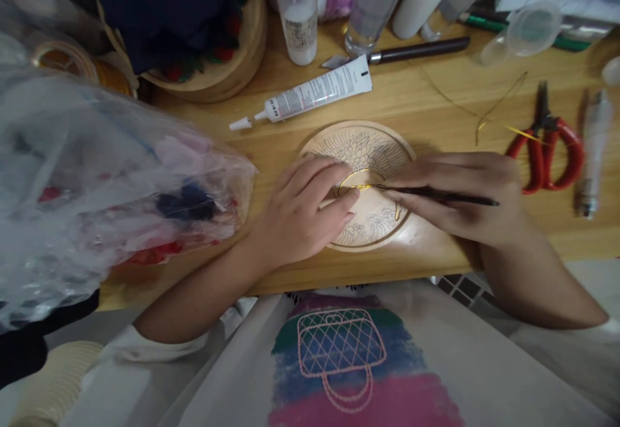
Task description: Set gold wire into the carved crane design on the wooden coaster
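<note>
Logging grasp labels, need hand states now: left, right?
Left hand: open, fingers pressing the gold wire onto the wooden disc.
Right hand: closed on a thin dark tool.

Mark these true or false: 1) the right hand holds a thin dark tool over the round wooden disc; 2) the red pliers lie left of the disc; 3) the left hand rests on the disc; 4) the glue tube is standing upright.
1) True: the right hand holds a thin dark tool over the round wooden disc.
2) False: the red pliers lie right of the disc.
3) True: the left hand rests on the disc's left side.
4) False: the glue tube lies flat on the table.
</note>
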A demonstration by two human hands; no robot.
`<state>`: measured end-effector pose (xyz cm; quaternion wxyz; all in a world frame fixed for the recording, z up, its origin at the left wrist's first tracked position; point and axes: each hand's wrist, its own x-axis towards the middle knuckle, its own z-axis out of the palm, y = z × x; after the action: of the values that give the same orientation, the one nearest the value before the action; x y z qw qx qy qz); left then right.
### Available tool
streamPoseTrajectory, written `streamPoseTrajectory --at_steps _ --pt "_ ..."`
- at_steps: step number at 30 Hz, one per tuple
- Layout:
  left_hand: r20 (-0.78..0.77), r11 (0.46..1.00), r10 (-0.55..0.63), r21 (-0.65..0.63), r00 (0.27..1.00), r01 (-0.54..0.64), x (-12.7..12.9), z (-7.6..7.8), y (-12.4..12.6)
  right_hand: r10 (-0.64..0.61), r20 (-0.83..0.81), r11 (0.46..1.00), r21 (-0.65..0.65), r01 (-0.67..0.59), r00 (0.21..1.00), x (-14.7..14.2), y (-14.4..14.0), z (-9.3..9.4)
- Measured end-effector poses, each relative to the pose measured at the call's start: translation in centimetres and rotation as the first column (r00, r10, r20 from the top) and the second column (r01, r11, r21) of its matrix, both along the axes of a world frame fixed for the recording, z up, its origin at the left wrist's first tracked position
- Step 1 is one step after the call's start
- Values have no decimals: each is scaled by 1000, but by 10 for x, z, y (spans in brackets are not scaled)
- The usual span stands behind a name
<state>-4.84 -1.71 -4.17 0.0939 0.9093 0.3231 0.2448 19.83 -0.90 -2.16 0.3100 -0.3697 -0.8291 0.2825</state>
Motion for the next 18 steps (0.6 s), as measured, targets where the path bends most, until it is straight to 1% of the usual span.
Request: streamPoseTrajectory --at_steps 2,6,10,15,18 --pt "8 1000 2 -20 1000 -2 -1 0 0 4 -4 1000 1 -4 1000 0 0 0" --pt "7 994 -19 -107 1000 19 -2 1 -1 -8 2 1000 -28 8 1000 -1 -1 0" --pt "-3 997 -2 -74 1000 2 -2 1 0 -7 1 1000 -18 7 1000 0 -1 0" --pt "-2 995 -19 -100 1000 19 -1 2 0 11 11 1000 6 -11 1000 1 0 0" --pt "-23 999 -1 -52 1000 -1 -3 5 1 6 -11 1000 9 -6 1000 0 -1 0"
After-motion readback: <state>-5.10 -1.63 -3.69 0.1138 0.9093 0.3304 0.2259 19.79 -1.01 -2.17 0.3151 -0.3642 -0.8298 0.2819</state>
